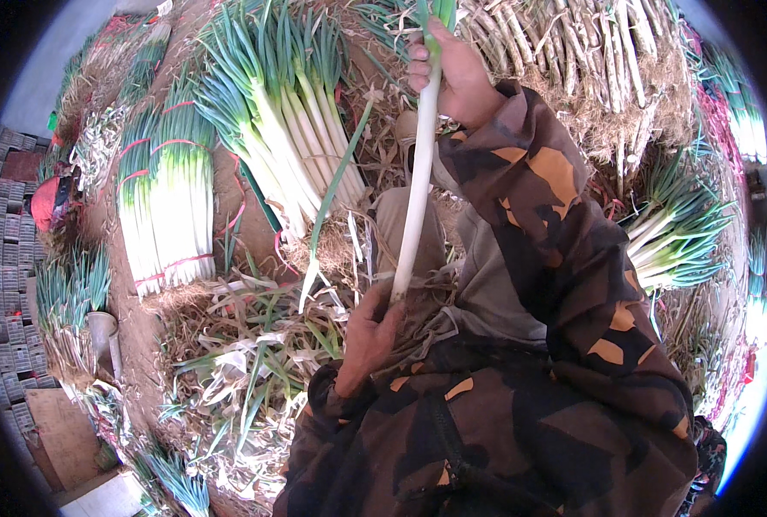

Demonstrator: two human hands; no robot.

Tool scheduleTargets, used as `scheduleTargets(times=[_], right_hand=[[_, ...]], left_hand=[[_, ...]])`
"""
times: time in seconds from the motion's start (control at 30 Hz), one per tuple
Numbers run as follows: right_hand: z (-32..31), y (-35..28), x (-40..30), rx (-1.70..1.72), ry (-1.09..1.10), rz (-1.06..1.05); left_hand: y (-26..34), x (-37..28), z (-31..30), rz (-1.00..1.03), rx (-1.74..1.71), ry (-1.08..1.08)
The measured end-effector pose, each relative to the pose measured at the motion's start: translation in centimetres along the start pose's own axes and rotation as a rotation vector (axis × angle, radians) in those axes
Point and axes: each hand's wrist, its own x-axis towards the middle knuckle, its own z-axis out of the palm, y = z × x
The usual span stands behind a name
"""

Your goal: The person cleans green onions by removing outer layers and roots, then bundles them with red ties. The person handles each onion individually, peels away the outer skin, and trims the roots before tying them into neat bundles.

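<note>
One long green onion with a white stalk stands lengthwise in front of my body. My right hand is closed round its upper part, where white turns to green. Its root end meets the fingers of my left hand, which is closed around the base; the roots are hidden. Left of my knees lies a loose pile of green onions, leaves pointing away and roots near me. A detached green leaf lies across that pile. Peeled leaves and husks cover the ground beside my left hand.
Bundles of white-stalked onions bound with pink ties lie farther left. Unpeeled onions with brown roots are heaped at upper right, and more green onions lie right of my sleeve. A metal container stands at far left; a person in red is beyond.
</note>
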Motion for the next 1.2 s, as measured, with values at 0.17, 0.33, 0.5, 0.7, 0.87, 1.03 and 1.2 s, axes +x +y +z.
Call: scheduleTargets(times=[0.17, 0.33, 0.5, 0.7, 0.87, 1.03, 1.2], right_hand=[[0.6, -0.7, -1.6, 0.204, -0.119, 0.072], [-0.7, 1.6, -0.5, 0.435, -0.309, 0.047], [-1.6, 1.3, -0.3, 0.420, -0.137, -0.018], [-1.3, 1.4, -0.5, 0.336, -0.026, -0.094], [0.4, 0.8, -1.7, 0.206, 0.100, -0.091], [-0.9, 1.2, -1.2, 0.204, 0.034, -0.097], [-0.1, 1.3, -1.5, 0.192, 0.094, -0.128]], left_hand=[[1.4, 0.7, 0.0, 0.060, -0.016, 0.045], [2.3, 2.0, 0.9, 0.027, -0.211, 0.077], [1.6, 2.4, 2.5, 0.151, -0.123, 0.220], [1.0, 2.8, 3.6, 0.252, 0.111, 0.352], [1.7, 3.0, 4.1, 0.203, 0.093, 0.328], [1.4, 3.5, 3.7, 0.042, 0.065, 0.209], [2.6, 3.6, 5.1, 0.128, -0.161, 0.297]])
